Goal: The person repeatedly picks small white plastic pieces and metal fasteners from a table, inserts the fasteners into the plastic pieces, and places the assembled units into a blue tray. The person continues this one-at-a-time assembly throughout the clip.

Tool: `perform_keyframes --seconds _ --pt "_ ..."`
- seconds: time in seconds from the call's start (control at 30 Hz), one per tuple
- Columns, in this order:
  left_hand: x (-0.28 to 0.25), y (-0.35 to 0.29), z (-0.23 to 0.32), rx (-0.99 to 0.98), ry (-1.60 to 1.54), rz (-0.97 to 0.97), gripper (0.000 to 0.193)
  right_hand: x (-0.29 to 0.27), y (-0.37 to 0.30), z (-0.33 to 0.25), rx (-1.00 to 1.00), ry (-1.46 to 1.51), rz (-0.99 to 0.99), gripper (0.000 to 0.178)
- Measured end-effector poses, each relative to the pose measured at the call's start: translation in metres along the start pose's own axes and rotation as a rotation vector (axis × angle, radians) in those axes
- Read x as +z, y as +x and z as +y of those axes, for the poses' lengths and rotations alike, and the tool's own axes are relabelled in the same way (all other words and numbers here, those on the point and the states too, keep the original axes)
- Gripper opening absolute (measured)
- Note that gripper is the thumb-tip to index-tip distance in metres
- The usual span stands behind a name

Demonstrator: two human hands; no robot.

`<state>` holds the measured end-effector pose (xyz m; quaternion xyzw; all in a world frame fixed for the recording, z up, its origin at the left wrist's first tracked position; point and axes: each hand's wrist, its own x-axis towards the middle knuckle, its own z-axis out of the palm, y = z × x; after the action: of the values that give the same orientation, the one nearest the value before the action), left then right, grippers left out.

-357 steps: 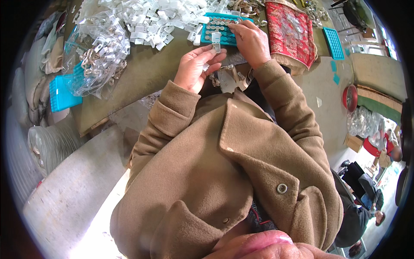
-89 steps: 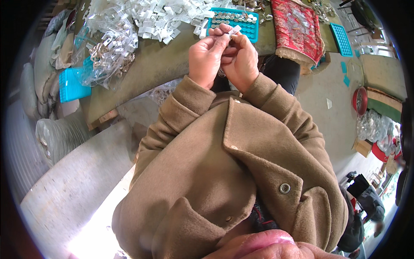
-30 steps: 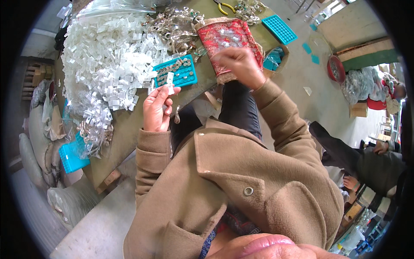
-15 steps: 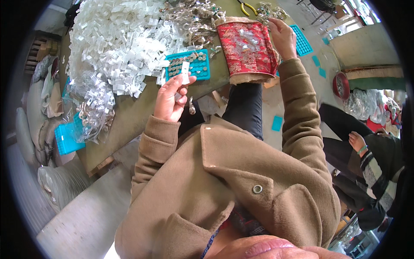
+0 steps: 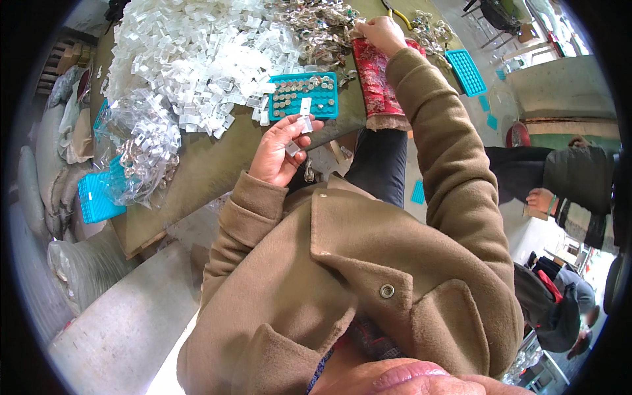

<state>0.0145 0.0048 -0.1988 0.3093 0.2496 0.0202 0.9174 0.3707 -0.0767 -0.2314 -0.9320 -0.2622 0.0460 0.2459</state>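
Observation:
My left hand (image 5: 280, 153) is closed round several small whitish plastic tags; one tag (image 5: 305, 106) stands up above the fingertips. A shiny metal trinket (image 5: 309, 172) dangles just below this hand. Beyond it lies a turquoise tray (image 5: 275, 99) of round silvery pieces in rows. My right hand (image 5: 383, 34) is at the far edge of a red patterned cloth pad (image 5: 376, 82), its fingers pinched together beside a heap of silvery trinkets (image 5: 322, 33). Whatever those fingers may hold is too small to make out.
A large pile of whitish plastic tags (image 5: 197, 59) covers the table's left and middle. Yellow-handled pliers (image 5: 399, 16) lie at the back, a second turquoise tray (image 5: 466, 72) at the right edge. Clear bags (image 5: 141, 145) sit front left. Other people are at the right.
My right hand has moved left, from the pad's far right corner to its far left corner beside the trinket heap. My left hand keeps hold of the tags. The head view has shifted slightly.

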Motion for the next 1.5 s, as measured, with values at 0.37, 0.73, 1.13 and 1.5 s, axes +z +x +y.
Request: perform_keyframes --seconds 0.37,0.73,1.13,1.5 --pt "-0.004 0.005 0.003 -0.01 -0.027 -0.015 0.021 0.008 -0.017 0.006 -0.025 0.3 -0.027 0.036" --pt "-0.007 0.002 0.001 -0.012 -0.041 0.018 0.026 -0.001 -0.034 -0.054 -0.245 0.476 -0.073 0.034" --pt "-0.008 -0.008 0.007 0.055 -0.064 -0.001 0.026 0.007 -0.042 -0.07 -0.43 0.416 0.124 0.026" --pt "-0.007 -0.012 0.011 0.057 -0.055 0.002 0.009 0.032 -0.034 -0.058 -0.232 0.602 -0.002 0.025"
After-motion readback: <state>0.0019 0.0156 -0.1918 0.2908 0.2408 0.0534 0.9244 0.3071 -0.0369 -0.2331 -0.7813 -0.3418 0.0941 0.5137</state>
